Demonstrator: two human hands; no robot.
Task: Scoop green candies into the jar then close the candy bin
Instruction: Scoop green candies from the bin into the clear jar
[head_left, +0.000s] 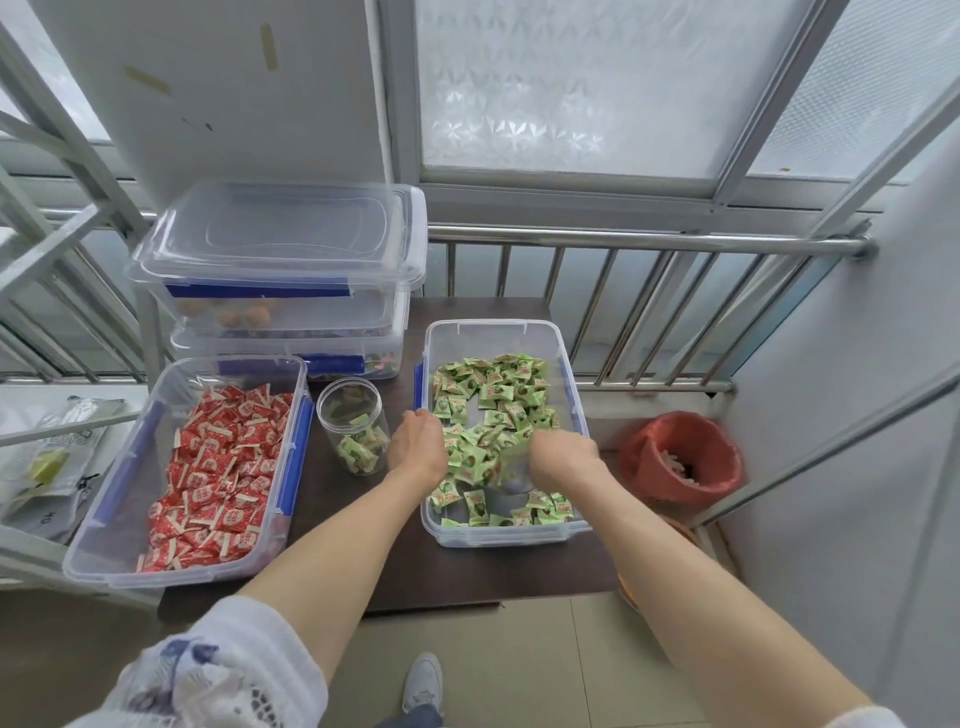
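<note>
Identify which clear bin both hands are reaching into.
The bin of green candies on the right: left hand and right hand are both inside it. The red-candy bin sits untouched; the stacked bins are lidded.

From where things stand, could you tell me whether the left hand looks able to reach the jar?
Probably yes. The left hand is at the green candy bin's left rim, right beside the open jar, with nothing between them and the jar's mouth uncovered.
</note>
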